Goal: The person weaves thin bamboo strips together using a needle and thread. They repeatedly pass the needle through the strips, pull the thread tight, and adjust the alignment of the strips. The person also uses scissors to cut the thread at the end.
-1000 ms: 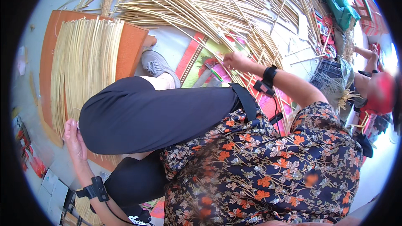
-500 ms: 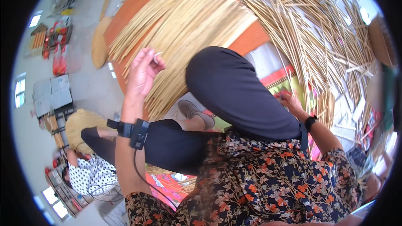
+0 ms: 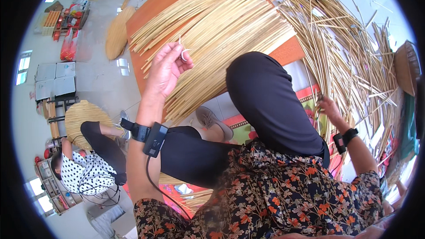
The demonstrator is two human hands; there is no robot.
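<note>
My left hand (image 3: 170, 68) is raised over a mat of straw-coloured stalks (image 3: 221, 35), palm turned up and fingers curled. Thumb and forefinger pinch a thin white strand (image 3: 185, 53) that loops by the fingertips. Beneath, the stalks lie side by side on an orange-brown board (image 3: 283, 53). Beyond my bent right knee, my right hand (image 3: 330, 108) is low at the edge of a coloured cloth (image 3: 307, 92), fingers bent together. Something thin and dark shows at its fingertips, too small to name. Loose stalks (image 3: 332, 62) lie just beyond that hand.
A person in a polka-dot top (image 3: 88, 172) sits at lower left beside a round straw mat (image 3: 86, 119). An oval straw piece (image 3: 117, 33) lies on the floor left of the board. A brown basket (image 3: 405, 67) stands at far right. A cable (image 3: 152, 181) runs along my left arm.
The whole view has shifted, with the board and stalks now further right and lower. My left hand stays raised with the white strand. My right hand has lifted slightly off the cloth.
</note>
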